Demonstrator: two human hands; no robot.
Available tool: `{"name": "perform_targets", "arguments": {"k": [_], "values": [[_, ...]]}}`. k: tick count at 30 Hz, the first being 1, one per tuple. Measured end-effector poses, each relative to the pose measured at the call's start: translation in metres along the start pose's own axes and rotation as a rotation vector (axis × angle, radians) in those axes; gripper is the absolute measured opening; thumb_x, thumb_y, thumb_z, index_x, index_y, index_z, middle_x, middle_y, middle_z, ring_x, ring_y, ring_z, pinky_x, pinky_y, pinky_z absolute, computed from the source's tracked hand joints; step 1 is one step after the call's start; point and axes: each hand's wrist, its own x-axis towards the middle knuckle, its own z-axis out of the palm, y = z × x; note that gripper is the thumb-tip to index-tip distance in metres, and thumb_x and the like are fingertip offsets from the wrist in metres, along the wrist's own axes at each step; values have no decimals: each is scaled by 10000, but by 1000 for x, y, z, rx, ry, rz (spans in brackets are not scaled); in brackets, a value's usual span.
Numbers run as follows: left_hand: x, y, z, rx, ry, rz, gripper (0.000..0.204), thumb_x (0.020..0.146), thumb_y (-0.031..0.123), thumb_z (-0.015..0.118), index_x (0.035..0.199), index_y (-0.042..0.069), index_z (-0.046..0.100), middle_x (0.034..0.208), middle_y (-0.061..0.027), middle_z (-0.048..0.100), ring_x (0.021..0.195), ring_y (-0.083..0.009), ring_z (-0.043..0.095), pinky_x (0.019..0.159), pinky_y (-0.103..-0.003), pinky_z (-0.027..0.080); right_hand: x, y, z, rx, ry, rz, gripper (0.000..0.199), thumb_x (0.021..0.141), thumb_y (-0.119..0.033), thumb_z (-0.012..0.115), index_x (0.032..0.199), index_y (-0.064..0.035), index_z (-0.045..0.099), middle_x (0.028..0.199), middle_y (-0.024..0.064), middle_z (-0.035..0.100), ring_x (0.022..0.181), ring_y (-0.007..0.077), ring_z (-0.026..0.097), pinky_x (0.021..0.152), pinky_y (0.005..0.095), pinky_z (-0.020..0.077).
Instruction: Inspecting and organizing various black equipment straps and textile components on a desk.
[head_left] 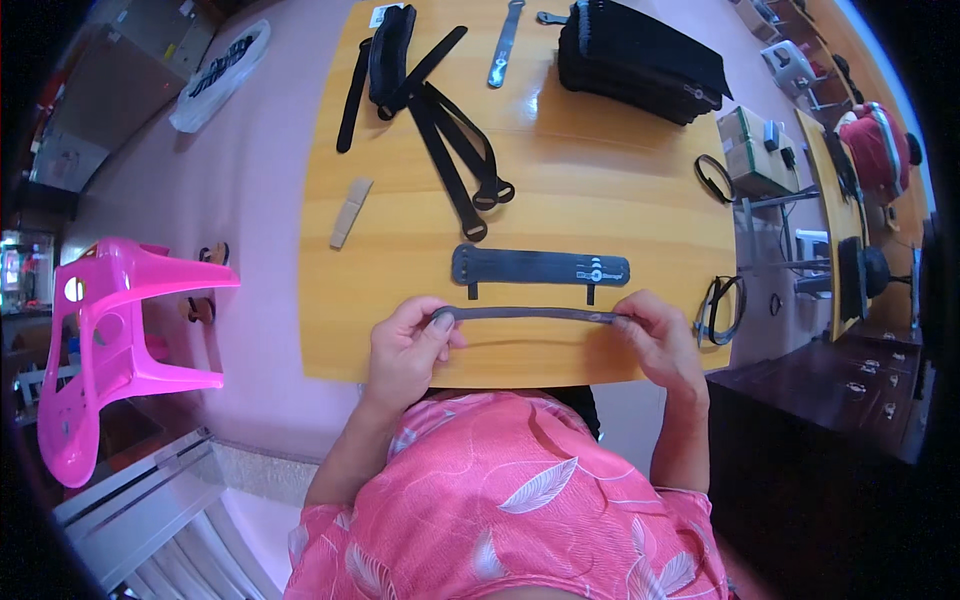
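Note:
A narrow dark strap (525, 313) stretches nearly straight between my two hands, above the table's near edge. My left hand (405, 345) pinches its left end between thumb and fingers. At the other end, my right hand (660, 338) is closed on the strap's tip. Just beyond it lies a wide, flat black band (525, 266) with rounded ends and pale printing on its right part. Two short dark tabs stick out from that band's near edge.
Farther back on the wooden table (590, 210) lie loose black straps with slotted ends (455, 160), a bundled black band (391, 55) and a beige strip (351, 212). A thick black stack (640, 60) stands at the back right. A pink stool (100, 340) is at left.

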Motion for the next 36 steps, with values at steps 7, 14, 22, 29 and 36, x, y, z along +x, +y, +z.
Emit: {"name": "perform_targets", "arguments": {"k": [7,14,22,29,36], "values": [[17,3,1,82,8,-37,94,866,23,599,928,-45,620,768,-14,583,608,-41,498,537,-169,389,16,1,-10,207,48,223,84,831,-48,640,888,10,619,695,-21,564,644,48,502,569,207,412],[35,-7,11,281,158,35,76,834,24,633,885,-32,625,668,-1,588,546,-40,526,476,-182,407,30,13,-8,200,87,208,99,849,-57,606,909,19,627,672,-25,552,606,48,487,535,205,396],[45,-10,17,416,199,29,43,811,-23,627,851,-41,629,725,-5,601,600,-26,510,529,-185,425,42,14,-9,77,130,290,122,843,-60,599,889,40,652,668,-21,562,599,51,477,526,220,386],[47,-12,20,525,236,119,54,780,-40,644,829,-45,623,719,-53,603,580,-55,531,527,-204,437,48,16,-8,69,143,345,115,824,-74,612,843,31,656,637,-12,574,574,54,503,510,227,398],[48,-14,20,558,245,150,54,772,-49,644,818,-44,616,727,-58,598,565,-62,530,514,-211,433,50,13,-7,42,169,368,111,792,-74,622,795,34,651,615,5,588,550,56,519,497,230,410]]}}
